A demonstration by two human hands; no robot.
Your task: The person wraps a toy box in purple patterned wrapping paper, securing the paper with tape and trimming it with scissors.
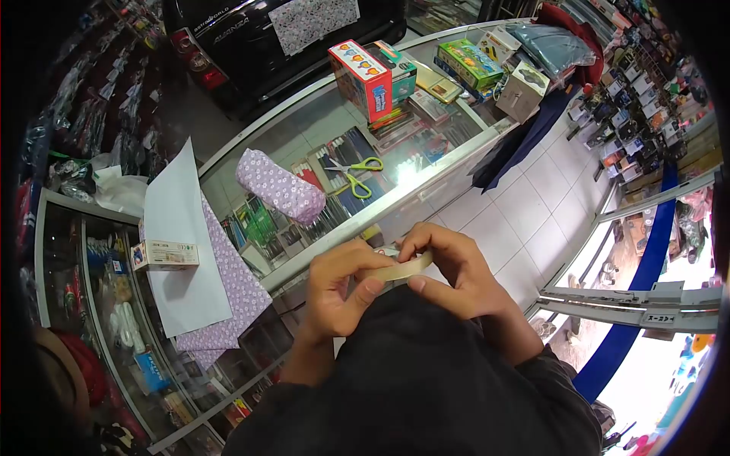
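Note:
Both hands hold a roll of pale, yellowish tape (404, 270) in front of the dark-clothed body. My left hand (341, 285) has its fingers and thumb closed on the roll's left side. On the right side, my right hand (454, 270) pinches the same roll between thumb and fingers. Ahead of them, a purple flower-patterned wrapped bundle (280, 186) lies on the glass counter, beside scissors with yellow-green handles (357, 177). To the left, a small box (165, 254) rests on a white sheet (182, 283), which overlaps purple flowered paper (242, 295).
A red and white box (360, 82), a teal box (397, 70) and a green box (469, 64) stand at the far part of the glass counter (312, 242). A black car (251, 45) is behind it. Glass display cases (99, 319) stand at the left.

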